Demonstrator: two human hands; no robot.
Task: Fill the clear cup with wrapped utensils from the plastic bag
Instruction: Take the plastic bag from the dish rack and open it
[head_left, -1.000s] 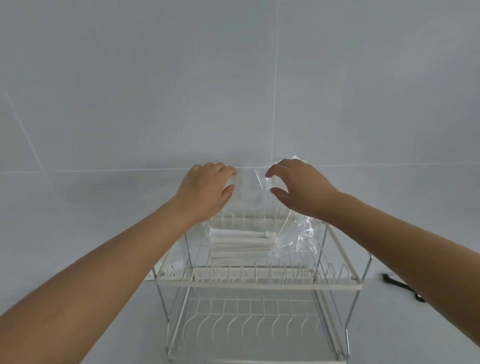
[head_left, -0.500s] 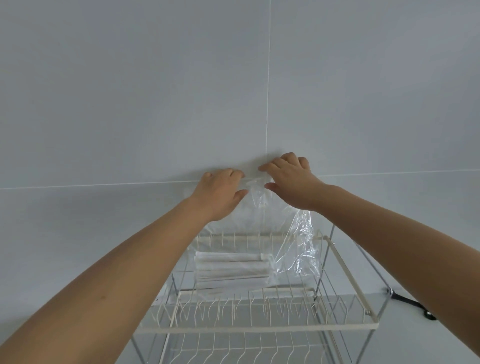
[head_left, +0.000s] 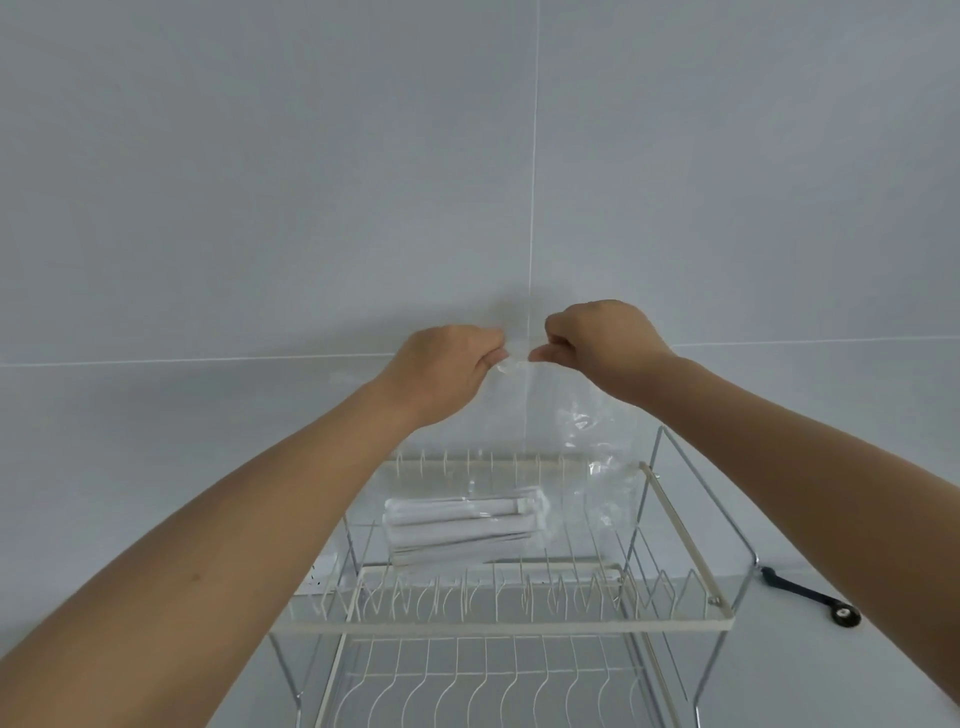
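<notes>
Counter (head_left: 831, 686): grey, lower frame.
On it: two-tier wire dish rack (head_left: 498, 621) at centre, black tool (head_left: 810, 597) at right.

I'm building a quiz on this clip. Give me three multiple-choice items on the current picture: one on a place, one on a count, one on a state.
1. Where do the wrapped utensils lie?
A. on the dish rack's upper tier, inside the plastic bag
B. on the rack's lower tier
C. on the counter beside the rack

2. How many hands grip the bag's top edge?
A. none
B. one
C. two

3. How is the bag held?
A. lying flat and untouched
B. its top pinched and lifted above the rack
C. crumpled in one fist

Answers: 1 A, the white bundle rests on the top wires within the clear film. 2 C, the left hand and right hand both pinch it. 3 B, the film hangs down from the fingers.
</notes>
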